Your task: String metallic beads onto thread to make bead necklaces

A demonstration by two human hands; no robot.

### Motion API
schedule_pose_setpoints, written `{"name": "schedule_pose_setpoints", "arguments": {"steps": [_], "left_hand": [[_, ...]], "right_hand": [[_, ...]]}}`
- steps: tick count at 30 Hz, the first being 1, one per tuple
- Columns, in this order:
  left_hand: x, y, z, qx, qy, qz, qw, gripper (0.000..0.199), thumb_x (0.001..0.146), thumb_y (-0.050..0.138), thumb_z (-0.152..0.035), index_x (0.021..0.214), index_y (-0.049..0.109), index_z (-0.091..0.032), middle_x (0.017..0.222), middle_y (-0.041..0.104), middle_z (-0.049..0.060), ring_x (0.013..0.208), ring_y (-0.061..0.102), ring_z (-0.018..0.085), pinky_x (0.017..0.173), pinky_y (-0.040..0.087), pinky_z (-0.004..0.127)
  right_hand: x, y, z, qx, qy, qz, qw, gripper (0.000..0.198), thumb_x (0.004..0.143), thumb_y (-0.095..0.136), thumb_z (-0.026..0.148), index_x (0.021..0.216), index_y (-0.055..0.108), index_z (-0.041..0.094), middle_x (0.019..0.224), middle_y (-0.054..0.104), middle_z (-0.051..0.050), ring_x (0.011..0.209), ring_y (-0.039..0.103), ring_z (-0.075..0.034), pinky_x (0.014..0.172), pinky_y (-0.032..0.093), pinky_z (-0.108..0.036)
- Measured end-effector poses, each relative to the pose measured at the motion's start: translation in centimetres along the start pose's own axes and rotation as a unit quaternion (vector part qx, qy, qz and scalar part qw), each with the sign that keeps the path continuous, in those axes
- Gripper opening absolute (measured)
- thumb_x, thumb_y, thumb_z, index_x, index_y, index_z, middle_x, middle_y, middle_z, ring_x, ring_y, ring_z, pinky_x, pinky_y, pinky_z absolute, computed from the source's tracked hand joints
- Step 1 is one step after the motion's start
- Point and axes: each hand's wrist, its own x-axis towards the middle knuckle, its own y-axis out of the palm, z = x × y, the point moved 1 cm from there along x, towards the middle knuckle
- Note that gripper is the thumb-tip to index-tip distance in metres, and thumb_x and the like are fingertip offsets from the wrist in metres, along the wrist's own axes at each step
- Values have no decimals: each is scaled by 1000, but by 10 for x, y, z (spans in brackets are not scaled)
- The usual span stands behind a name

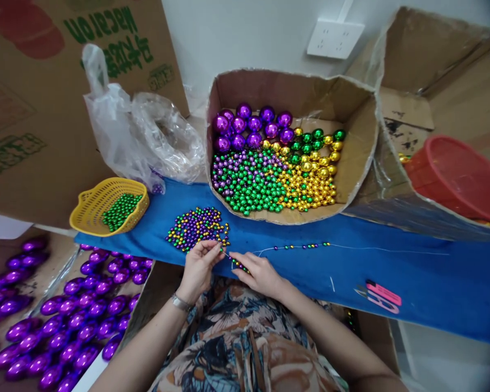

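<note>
My left hand (pixel 201 268) is closed in a pinch at the near edge of a pile of small beads (pixel 198 226) in purple, green and gold. A small green bead (pixel 221 250) shows at its fingertips. Close beside it, my right hand (pixel 262 275) is closed on a string of small beads (pixel 239 265), part of which its fingers hide. A thin white thread spans the short gap between both hands. To the right, a thread with spaced beads (pixel 302 246) lies across the blue cloth (pixel 433 283).
A cardboard box (pixel 361 158) holds purple, green and gold balls behind the pile. Left stand a yellow basket (pixel 81 215) of green beads and plastic bags (pixel 110 120). Snips and a pink cutter (pixel 386 294) lie right. Shiny purple balls (pixel 77 321) fill a lower box; a red tub (pixel 436 179) stands far right.
</note>
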Motion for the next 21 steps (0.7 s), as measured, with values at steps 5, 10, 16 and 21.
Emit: {"name": "schedule_pose_setpoints", "arguments": {"steps": [5, 10, 16, 21], "left_hand": [[1, 0, 0, -2, -8, -7, 1000, 37, 55, 86, -29, 77, 62, -13, 76, 66, 1, 72, 66, 13, 68, 56, 24], [1, 0, -1, 1, -7, -8, 1000, 38, 53, 87, -30, 76, 62, -14, 75, 65, 0, 69, 65, 11, 68, 56, 24], [3, -4, 2, 32, 15, -1, 999, 37, 57, 85, -35, 78, 62, -14, 76, 67, 3, 73, 66, 15, 70, 56, 28], [13, -16, -8, 87, 91, -28, 992, 29, 62, 82, -34, 81, 66, -18, 78, 66, 2, 74, 64, 15, 76, 53, 29]], "right_hand": [[5, -3, 1, 38, 11, -4, 999, 42, 96, 49, 35, 136, 45, 22, 115, 64, -8, 100, 63, -18, 88, 51, -31], [8, 1, -1, 13, 10, 12, 1000, 43, 98, 43, 31, 141, 40, 24, 108, 66, -6, 94, 65, -17, 84, 53, -31], [6, 9, -3, 11, -14, -1, 1000, 39, 99, 41, 30, 138, 43, 24, 113, 65, -6, 93, 65, -16, 86, 53, -30], [2, 7, -9, -17, -10, -3, 1000, 37, 100, 39, 30, 134, 47, 22, 106, 66, -7, 87, 65, -16, 81, 55, -29]]}}
